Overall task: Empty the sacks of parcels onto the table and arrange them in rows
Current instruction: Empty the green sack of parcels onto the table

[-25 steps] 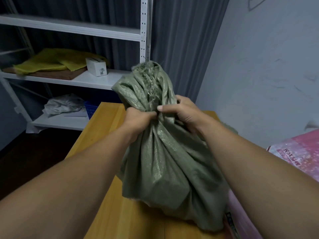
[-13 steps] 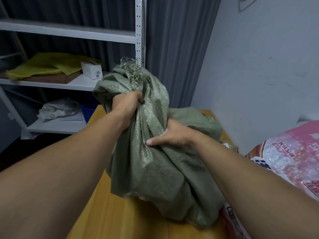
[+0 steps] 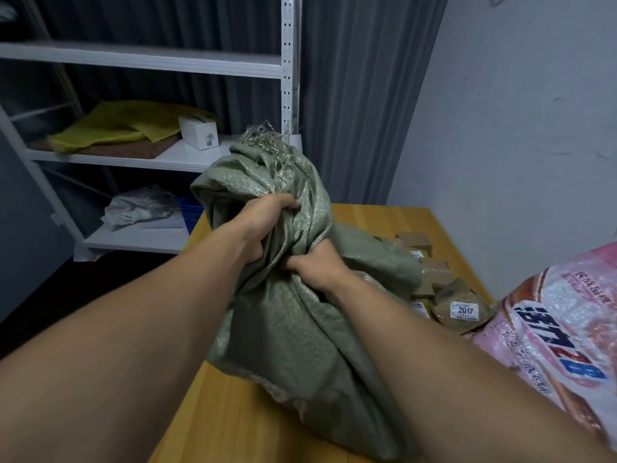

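Both hands, left (image 3: 267, 222) and right (image 3: 320, 265), grip the bunched green sack (image 3: 293, 329) over the table (image 3: 233, 422), parcels (image 3: 460, 305) beside.

We note the green sack (image 3: 293, 329) as woven plastic cloth, coarse, faintly shiny, frayed at its top. The table (image 3: 377, 217) reads as smooth yellow wood, satin. The parcels (image 3: 414, 240) at far right look like matt brown paper with white paper labels. The pink sack (image 3: 567, 329), near right: glossy printed plastic. The shelf rack (image 3: 287, 61), far left: white painted metal. The curtain (image 3: 360, 95): matt grey cloth.
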